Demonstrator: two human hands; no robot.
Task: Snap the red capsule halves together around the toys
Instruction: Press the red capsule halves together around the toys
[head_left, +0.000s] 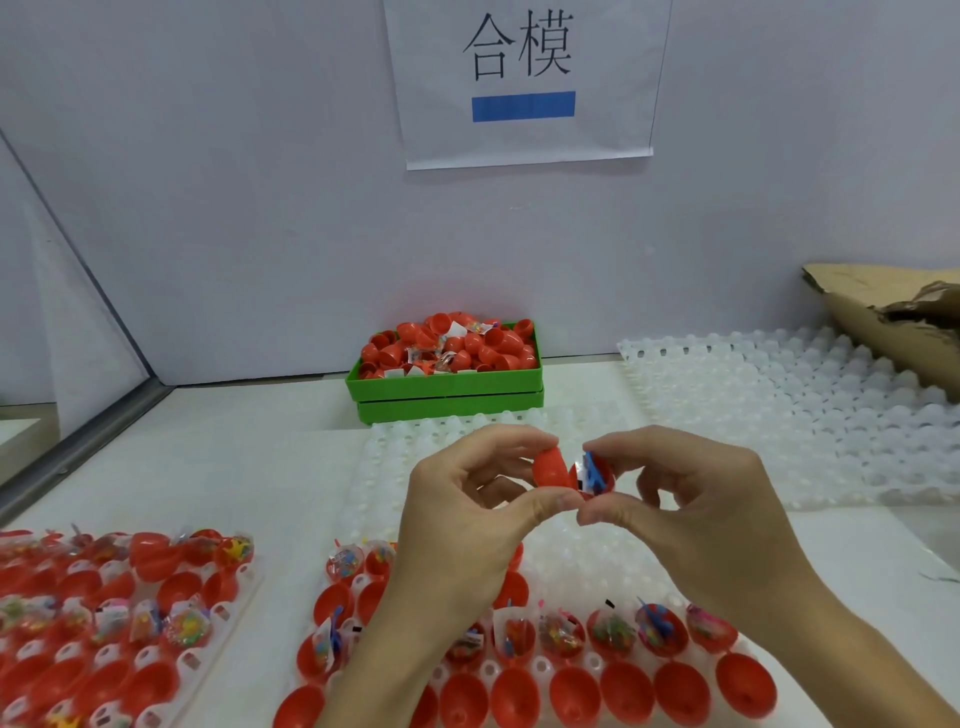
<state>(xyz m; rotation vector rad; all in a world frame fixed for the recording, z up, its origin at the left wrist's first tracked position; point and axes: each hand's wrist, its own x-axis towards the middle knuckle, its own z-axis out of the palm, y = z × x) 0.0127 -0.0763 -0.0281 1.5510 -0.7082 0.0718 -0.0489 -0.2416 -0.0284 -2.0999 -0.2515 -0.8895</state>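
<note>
Two bare hands meet above the white table (249, 467) in the head view. The left hand (467, 514) pinches an empty red capsule half (551, 467) between thumb and curled fingers; the right hand (691, 509) likewise pinches the other red half (602, 480), which holds a packeted toy (592, 470) with blue parts. The two halves sit edge to edge, not visibly closed. Below the hands, a translucent tray (540, 670) carries rows of red halves, some with toys in them. A second filled tray (244, 577) lies at lower left. A green bin (447, 387) heaped with red halves stands by the wall, beneath a paper sign (524, 78). Torn cardboard (852, 306) rests at the right on empty trays (779, 405).
</note>
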